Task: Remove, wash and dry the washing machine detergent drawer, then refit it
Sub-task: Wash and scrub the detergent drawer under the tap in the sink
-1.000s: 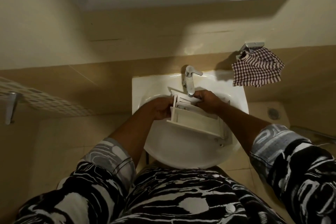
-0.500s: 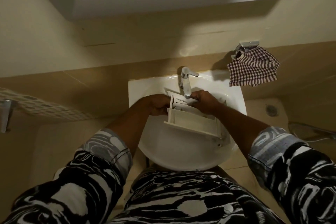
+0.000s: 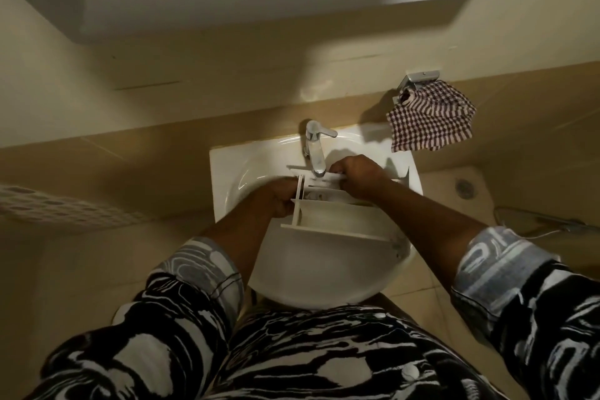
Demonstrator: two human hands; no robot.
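We look down on the white wash basin, which serves as our reference throughout. The detergent drawer, white plastic with its compartments facing up, lies inside the bowl of the basin. It runs across the bowl from left to right, and its far edge is under the spout of the chrome tap. The tap stands at the middle of the basin's back rim, and we cannot tell whether water runs from it. We also cannot tell whether the drawer rests on the bowl or is held clear of it.

The left hand is over the left half of the basin, with its fingers curled round the drawer's left end. The right hand is over the back of the basin, just right of the spout, with its fingers curled tight and gripping the drawer's far wall. Both forearms cross the basin's front rim, and the patterned black-and-white sleeves are pushed up on the near side of it.

Beyond the basin's back right corner, a red-and-white checked cloth hangs from a metal holder on the wall. To the right of the basin, a round floor drain is set in the tiles.
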